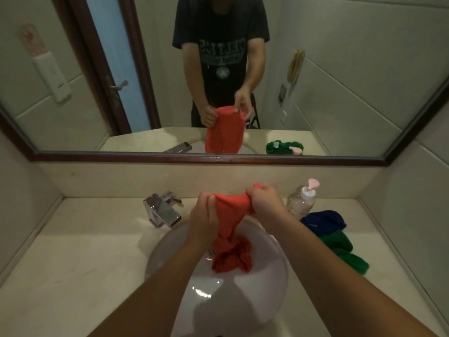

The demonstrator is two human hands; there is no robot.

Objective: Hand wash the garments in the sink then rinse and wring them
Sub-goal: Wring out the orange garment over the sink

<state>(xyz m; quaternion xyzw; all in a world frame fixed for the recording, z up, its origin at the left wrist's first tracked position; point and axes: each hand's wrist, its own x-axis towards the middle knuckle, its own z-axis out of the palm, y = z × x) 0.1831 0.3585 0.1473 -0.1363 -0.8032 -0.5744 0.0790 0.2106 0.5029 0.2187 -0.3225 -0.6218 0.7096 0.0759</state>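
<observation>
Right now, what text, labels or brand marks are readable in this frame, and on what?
"CELTICS", reversed, in green on the black T-shirt seen in the mirror.
Smaller line beneath it: too blurred to read.
Pump bottle: no readable label.

Your left hand (206,215) and right hand (266,203) grip the red garment's (233,229) top edge above the white sink (272,276); its bunched lower end hangs into the bowl.

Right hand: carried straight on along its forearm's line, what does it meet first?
The right hand already grips the red garment. Beyond that, its line runs up-left to the backsplash under the mirror, probably clearing the left hand; depth is unclear.
</observation>
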